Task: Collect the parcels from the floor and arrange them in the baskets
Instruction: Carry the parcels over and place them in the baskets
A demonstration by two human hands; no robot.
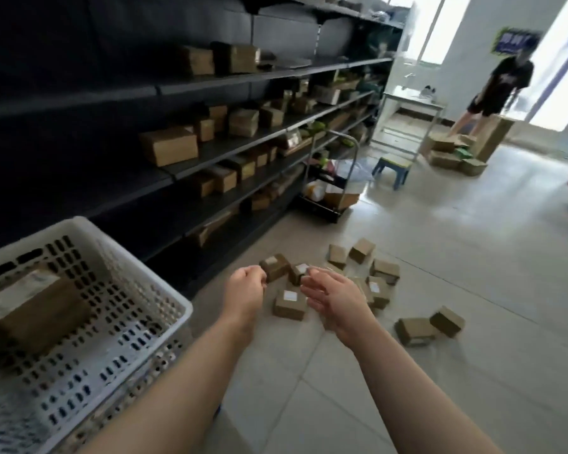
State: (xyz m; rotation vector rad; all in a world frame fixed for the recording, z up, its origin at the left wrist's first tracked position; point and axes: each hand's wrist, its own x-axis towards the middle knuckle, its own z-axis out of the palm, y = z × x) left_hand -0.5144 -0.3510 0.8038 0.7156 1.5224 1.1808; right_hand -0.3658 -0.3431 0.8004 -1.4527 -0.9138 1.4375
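Observation:
Several small brown cardboard parcels (290,303) lie scattered on the tiled floor ahead of me, two more (415,330) off to the right. A white perforated basket (138,273) stands at my left and holds one brown parcel (30,306). My left hand (245,290) hovers above the pile with its fingers loosely curled and nothing in them. My right hand (332,298) reaches forward beside it, fingers relaxed and spread, also holding nothing. Both hands are above the parcels, apart from them.
Dark shelving (210,152) stocked with boxes runs along the left. A black cart (332,188) and a blue stool (392,168) stand further down the aisle. A person (495,93) stands at the back right near stacked boxes (453,155).

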